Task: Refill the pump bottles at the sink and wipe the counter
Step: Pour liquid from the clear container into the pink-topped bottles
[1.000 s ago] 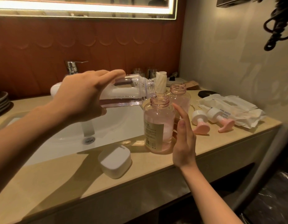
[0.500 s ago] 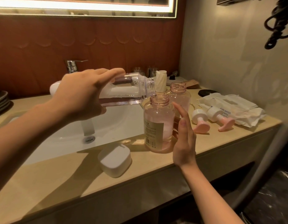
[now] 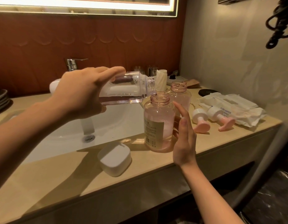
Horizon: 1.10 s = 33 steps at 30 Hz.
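My left hand [image 3: 80,94] grips a clear refill bottle [image 3: 133,88] tipped on its side, its open neck over the mouth of a pink bottle [image 3: 159,125]. That pink bottle stands uncapped on the counter [image 3: 140,172], part full of pink liquid, a label on its left side. My right hand [image 3: 184,135] rests against its right side, fingers straight and spread. A second uncapped pink bottle [image 3: 182,96] stands just behind. Two pink-and-white pump heads [image 3: 200,122] [image 3: 220,118] lie on the counter to the right.
A white sink basin [image 3: 117,123] with a chrome tap [image 3: 72,63] lies behind the bottles. A white lidded box [image 3: 115,159] sits at the basin's front edge. A wipes pack [image 3: 227,107] lies at right, plates [image 3: 1,99] far left, a black cord [image 3: 277,25] on the wall.
The refill bottle's neck has come down a little closer to the pink bottle's mouth. My right hand has stayed beside the bottle.
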Tool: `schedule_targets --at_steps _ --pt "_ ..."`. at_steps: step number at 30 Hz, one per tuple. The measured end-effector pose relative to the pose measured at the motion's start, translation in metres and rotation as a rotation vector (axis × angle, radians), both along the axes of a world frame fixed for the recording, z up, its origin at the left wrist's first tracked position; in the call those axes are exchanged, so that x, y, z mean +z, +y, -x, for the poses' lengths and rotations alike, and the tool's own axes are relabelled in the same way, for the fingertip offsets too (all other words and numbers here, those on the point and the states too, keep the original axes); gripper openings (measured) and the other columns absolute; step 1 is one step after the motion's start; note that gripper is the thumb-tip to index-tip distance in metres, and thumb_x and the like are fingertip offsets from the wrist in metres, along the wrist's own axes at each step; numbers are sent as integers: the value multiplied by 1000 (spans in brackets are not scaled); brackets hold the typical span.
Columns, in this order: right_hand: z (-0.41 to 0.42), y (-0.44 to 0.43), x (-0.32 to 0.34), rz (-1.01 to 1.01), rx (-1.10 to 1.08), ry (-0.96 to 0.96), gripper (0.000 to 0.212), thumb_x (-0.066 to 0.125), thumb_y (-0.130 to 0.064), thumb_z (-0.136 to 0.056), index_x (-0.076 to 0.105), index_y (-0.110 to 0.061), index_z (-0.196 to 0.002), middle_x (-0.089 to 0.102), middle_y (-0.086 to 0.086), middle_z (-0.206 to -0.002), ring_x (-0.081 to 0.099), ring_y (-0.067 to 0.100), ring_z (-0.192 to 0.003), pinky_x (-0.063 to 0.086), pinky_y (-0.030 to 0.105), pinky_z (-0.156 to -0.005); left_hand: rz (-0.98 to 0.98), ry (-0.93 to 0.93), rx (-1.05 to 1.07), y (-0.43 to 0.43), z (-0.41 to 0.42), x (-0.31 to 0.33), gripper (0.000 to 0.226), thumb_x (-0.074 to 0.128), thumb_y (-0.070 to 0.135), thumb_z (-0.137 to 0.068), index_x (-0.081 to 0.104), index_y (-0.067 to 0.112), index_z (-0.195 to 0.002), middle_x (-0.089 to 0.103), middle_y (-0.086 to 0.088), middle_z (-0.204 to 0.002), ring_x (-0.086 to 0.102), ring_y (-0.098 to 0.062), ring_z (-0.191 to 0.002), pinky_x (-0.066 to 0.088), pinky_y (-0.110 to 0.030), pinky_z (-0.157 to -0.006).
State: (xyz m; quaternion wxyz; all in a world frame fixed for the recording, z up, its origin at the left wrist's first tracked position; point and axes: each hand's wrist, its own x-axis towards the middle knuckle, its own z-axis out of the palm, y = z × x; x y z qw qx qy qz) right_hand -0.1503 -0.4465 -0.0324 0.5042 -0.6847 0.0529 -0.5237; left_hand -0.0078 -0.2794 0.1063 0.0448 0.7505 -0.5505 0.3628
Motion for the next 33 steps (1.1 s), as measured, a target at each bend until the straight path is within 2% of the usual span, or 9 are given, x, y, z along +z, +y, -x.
schedule_targets --at_steps 3,8,13,17,21,28,33 --pt "0 0 1 -6 5 0 46 25 -47 -95 43 -31 -134 53 0 -136 48 19 -127 40 55 -100 3 3 -1 0 0 0 97 88 10 -48 45 16 -135 67 -15 -105 64 -36 -78 47 -33 -54" --pt "-1 0 0 0 6 -7 49 25 -58 -94 44 -35 -134 52 -3 -137 48 19 -128 40 56 -100 8 -7 -7 0 -1 1 96 88 9 -49 46 15 -135 67 -16 -105 64 -37 -80 43 -29 -56" --pt "0 0 0 1 12 -13 44 25 -43 -96 44 -31 -134 52 -1 -137 47 18 -129 40 55 -101 8 -11 -7 -1 -1 1 96 88 8 -49 47 14 -135 67 -17 -105 65 -37 -80 41 -29 -57" --pt "-1 -1 -1 1 -1 -4 51 25 -54 -95 43 -27 -135 52 0 -137 46 16 -128 40 52 -102 10 -11 -10 0 0 1 96 89 7 -48 47 14 -134 68 -16 -104 65 -38 -80 44 -31 -56" --pt "0 0 1 1 5 -9 44 25 -45 -95 43 -31 -133 52 0 -137 47 15 -128 40 52 -101 12 -17 -10 -1 1 2 95 88 6 -48 48 14 -134 68 -16 -104 65 -38 -80 39 -27 -57" --pt "-1 0 0 7 2 -17 47 25 -56 -95 43 -33 -133 51 -3 -138 46 14 -129 40 50 -103 9 -18 -10 -1 0 1 95 88 7 -49 47 15 -135 67 -16 -106 65 -38 -81 41 -29 -56" --pt "0 0 1 6 -3 -13 43 24 -44 -95 43 -31 -132 53 1 -136 48 16 -127 41 52 -101 4 -20 -11 -1 -2 3 95 87 7 -51 45 16 -136 67 -15 -106 65 -37 -82 40 -27 -56"
